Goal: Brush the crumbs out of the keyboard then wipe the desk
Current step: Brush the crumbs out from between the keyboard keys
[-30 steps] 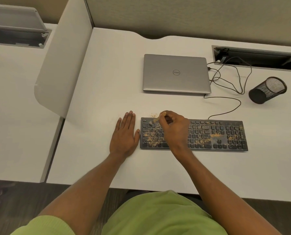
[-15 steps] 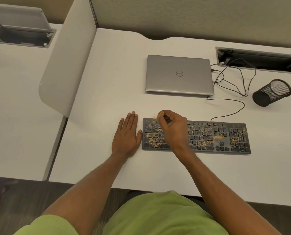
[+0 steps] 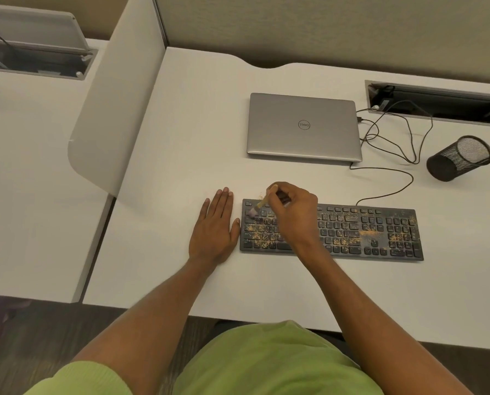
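Observation:
A dark keyboard (image 3: 352, 232) lies on the white desk (image 3: 181, 138), its keys sprinkled with orange-brown crumbs (image 3: 369, 233). My right hand (image 3: 293, 212) hovers over the keyboard's left part and pinches a small brush (image 3: 259, 206) with a pale wooden handle. Its bristles touch the keys at the top left corner. A few crumbs lie on the desk just behind that corner. My left hand (image 3: 213, 229) rests flat on the desk, fingers straight, its thumb against the keyboard's left edge.
A closed silver laptop (image 3: 303, 126) sits behind the keyboard. Cables (image 3: 392, 143) run from it and the keyboard to a cable tray (image 3: 437, 102) at the back right. A black mesh cup (image 3: 460, 158) lies tipped at the right. A white divider panel (image 3: 115, 109) stands at the left.
The brush tip has swept a little down and left over the top left keys. My left hand stays flat beside the keyboard. The view has shifted slightly.

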`<state>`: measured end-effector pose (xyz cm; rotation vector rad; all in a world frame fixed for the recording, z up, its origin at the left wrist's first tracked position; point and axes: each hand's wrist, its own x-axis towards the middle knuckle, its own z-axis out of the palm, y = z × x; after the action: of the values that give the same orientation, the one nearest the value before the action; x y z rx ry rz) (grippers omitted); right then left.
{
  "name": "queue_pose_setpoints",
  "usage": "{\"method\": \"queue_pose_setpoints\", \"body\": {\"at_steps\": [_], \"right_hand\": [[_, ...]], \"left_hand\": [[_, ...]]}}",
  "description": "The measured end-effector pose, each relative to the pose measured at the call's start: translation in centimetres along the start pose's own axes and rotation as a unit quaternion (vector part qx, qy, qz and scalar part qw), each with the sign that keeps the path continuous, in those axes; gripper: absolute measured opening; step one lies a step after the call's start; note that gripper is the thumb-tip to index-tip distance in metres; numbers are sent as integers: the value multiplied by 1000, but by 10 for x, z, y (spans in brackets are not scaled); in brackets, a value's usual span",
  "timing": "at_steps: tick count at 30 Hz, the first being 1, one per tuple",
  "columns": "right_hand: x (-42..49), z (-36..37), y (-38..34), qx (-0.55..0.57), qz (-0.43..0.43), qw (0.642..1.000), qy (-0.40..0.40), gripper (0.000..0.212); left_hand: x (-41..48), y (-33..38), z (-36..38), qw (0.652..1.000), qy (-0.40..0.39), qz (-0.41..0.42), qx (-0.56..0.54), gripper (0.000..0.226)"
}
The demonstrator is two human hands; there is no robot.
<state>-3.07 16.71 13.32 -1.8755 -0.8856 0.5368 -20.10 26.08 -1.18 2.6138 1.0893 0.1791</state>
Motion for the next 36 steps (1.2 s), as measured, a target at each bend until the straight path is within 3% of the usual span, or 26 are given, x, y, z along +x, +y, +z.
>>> {"method": "queue_pose_setpoints", "body": {"at_steps": [3,10,16,22,36], "right_hand": [[5,-3,1,-5,-1,999,35,10],[0,-7,10,-39,4,999,-2,10],[-3,-6,1,-24,-1,999,27,12],[-11,-8,4,-48,-7,999,-25,12],[-29,-10,11,-66,-55,996,-19,9]], "left_hand": [[0,0,0,1000,-2,0,2,70],[1,0,0,1000,-3,0,5,70],[0,1,0,1000,-6,-3,5,70],[1,0,1,1000,-5,-1,6,70],[0,0,0,1000,-3,0,3,70]]}}
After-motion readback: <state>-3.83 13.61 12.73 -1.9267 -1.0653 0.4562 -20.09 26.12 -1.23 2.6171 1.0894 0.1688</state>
